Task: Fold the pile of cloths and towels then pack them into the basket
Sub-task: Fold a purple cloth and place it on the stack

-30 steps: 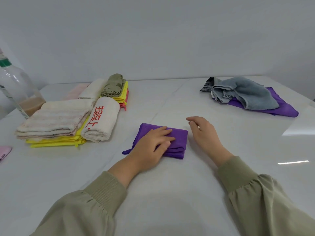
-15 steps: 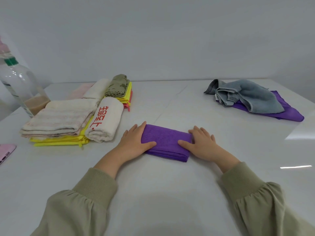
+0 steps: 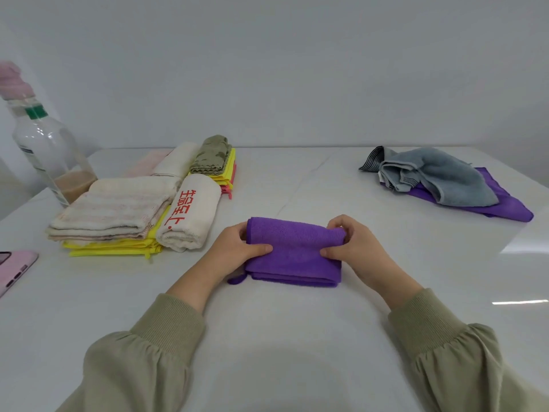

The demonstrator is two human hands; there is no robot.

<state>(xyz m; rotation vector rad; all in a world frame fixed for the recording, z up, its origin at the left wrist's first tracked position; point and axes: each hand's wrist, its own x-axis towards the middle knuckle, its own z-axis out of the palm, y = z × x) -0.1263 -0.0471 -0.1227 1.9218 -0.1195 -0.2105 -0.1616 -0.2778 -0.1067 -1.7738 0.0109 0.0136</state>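
Pale grey wall backs a glossy white tabletop (image 3: 297, 337) that fills the lower part of the frame. At centre frame lies a small purple microfibre cloth (image 3: 294, 254), folded into a thick oblong of several layers, with its hanging loop poking out at the lower-left corner. The left hand (image 3: 234, 248) grips the cloth's left end, thumb on top and fingers curled behind the edge. The right hand (image 3: 361, 251) pinches the right end, thumb on the top face and fingertips curled over the upper corner. The cloth's upper edge looks slightly raised off the table.

The step in hand appears to be the last fold, or a squaring-up, of this one cloth. The next move likely calls for pressing the layers flat and holding both ends so they do not slide. The cloth could then go to the stack of folded cream, striped and yellow towels (image 3: 113, 215) at centre left. A folded cream towel printed with red characters (image 3: 190, 215) lies against that stack.

At upper right a crumpled grey terry towel (image 3: 439, 176) lies on a flat purple cloth (image 3: 511, 211). Both are unfolded, so folding is not finished. No basket is in view, and packing seems not yet begun.

A clear plastic bottle (image 3: 50, 156) stands at upper left, and a pink phone (image 3: 15, 269) lies at the left edge.
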